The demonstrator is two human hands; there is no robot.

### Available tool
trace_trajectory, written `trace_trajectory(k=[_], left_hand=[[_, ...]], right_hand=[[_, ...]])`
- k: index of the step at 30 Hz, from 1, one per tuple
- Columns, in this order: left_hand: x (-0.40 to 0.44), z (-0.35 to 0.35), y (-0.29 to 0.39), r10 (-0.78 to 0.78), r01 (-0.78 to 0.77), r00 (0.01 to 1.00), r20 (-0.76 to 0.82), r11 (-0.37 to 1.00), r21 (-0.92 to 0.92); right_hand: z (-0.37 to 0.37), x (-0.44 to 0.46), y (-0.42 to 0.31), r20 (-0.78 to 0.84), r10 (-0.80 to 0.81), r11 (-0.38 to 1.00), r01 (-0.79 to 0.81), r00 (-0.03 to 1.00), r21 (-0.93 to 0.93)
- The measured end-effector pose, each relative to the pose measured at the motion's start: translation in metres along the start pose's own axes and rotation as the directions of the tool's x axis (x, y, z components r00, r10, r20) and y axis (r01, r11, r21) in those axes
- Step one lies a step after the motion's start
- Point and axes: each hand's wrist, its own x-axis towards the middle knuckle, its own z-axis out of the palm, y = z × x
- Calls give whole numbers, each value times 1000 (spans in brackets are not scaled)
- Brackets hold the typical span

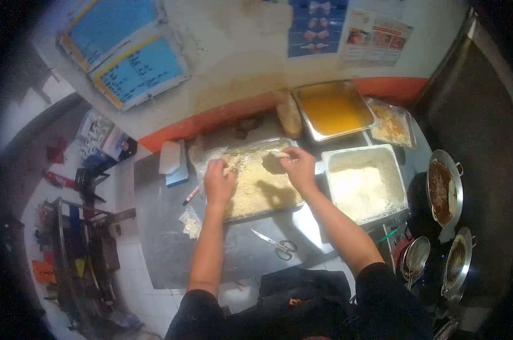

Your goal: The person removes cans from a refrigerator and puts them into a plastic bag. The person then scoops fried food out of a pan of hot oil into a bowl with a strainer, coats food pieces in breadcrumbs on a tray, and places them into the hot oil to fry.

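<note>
A shallow metal tray [251, 215] holds a layer of yellowish crumbs [248, 190]. My left hand [218, 180] is over the tray's left side, its fingers curled together around something pale and crumb-coated that they mostly hide. Above the tray's far right part, my right hand [298, 169] pinches a small pale piece of food [278, 153] between thumb and fingers. A shadow falls on the crumbs below it. To the right of the tray stands a white rectangular tub [405, 190] with pale flour [358, 184] inside.
Behind the tub is a steel pan [330, 136] of orange liquid, with a bag of food [391, 124] beside it. Scissors [279, 246], a marker [191, 196] and a small plastic bag [190, 222] lie on the metal table [166, 249]. Woks [459, 187] and a strainer [418, 253] are at right.
</note>
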Motion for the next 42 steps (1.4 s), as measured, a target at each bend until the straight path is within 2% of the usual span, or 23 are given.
trace_trajectory(k=[6, 8, 10, 11, 12, 13, 14, 16, 17, 18, 19, 21, 22, 26, 28, 30, 31, 33, 34, 36, 38, 40, 42], left_hand=[[-10, -5, -5, 31, -27, 999, -40, 995, 97], [-14, 3, -2, -7, 18, 993, -118, 996, 92], [-17, 7, -11, -27, 39, 998, -63, 981, 189], [-12, 7, -7, -157, 153, 987, 20, 980, 125], [-13, 10, -31, 31, -24, 998, -51, 991, 132], [-3, 10, -33, 73, -77, 997, 26, 959, 272], [-4, 3, -3, 331, -267, 933, -144, 901, 343], [18, 2, -38, 461, -398, 887, 1, 766, 505], [22, 7, 2, 173, -151, 985, 7, 840, 521], [17, 8, 62, -134, 109, 991, 6, 834, 541], [4, 3, 138, -123, 99, 992, 8, 839, 536], [-37, -1, 280, 256, -219, 966, -39, 888, 405], [-39, 9, 300, 289, -245, 956, -46, 877, 413], [-18, 51, 305, 274, -262, 962, 15, 898, 354], [2, 74, 306, 272, -278, 960, 62, 919, 281], [31, 103, 278, 348, -359, 930, 117, 929, 92], [66, 128, 225, 509, -502, 859, 55, 858, -107], [7, 153, 352, 281, -270, 926, 253, 960, -78], [-28, 165, 432, 157, -157, 926, 343, 987, -29], [-87, 206, 530, 300, -233, 923, 240, 934, -271], [-123, 235, 589, 422, -313, 850, 314, 885, -345], [-190, 248, 695, 318, -232, 856, 409, 941, -246], [-199, 289, 704, 593, -499, 678, 433, 805, -321]], right_hand=[[-169, 5, -51, -157, 129, 958, -82, 979, 276], [-248, -8, -58, -300, 78, 975, -10, 951, 220], [-335, -33, -53, -469, 73, 997, -51, 880, 59], [-379, -48, -49, -558, 59, 998, -65, 828, 9], [-423, -65, -44, -631, 42, 996, -83, 775, -36], [-466, -82, -34, -708, 21, 997, -67, 706, -38], [-506, -105, -29, -778, 50, 992, -123, 626, -35], [-601, -147, 8, -861, -27, 935, -293, 508, -202], [-652, -172, 36, -876, -89, 904, -330, 474, -270], [-699, -201, 57, -882, -150, 868, -368, 447, -333], [-735, -227, 63, -889, -151, 769, -513, 432, -380], [-810, -288, 97, -901, -155, 587, -696, 405, -414], [-850, -313, 128, -905, -166, 521, -744, 391, -417], [-960, -390, 215, -935, -95, 406, -844, 343, -351], [-1004, -412, 258, -966, 50, 349, -911, 252, -220], [-1035, -428, 302, -969, 42, 379, -901, 244, -210], [-1048, -433, 322, -953, 24, 299, -912, 303, -282], [-1065, -438, 361, -934, -8, 187, -917, 356, -351], [-1070, -436, 374, -936, -6, 199, -917, 351, -346], [-1072, -431, 395, -935, 42, 214, -917, 353, -336], [-1072, -427, 406, -928, 29, 262, -899, 370, -350], [-1073, -420, 422, -914, 142, 45, -925, 379, -377], [-1077, -420, 433, -908, 201, 106, -930, 367, -352]])
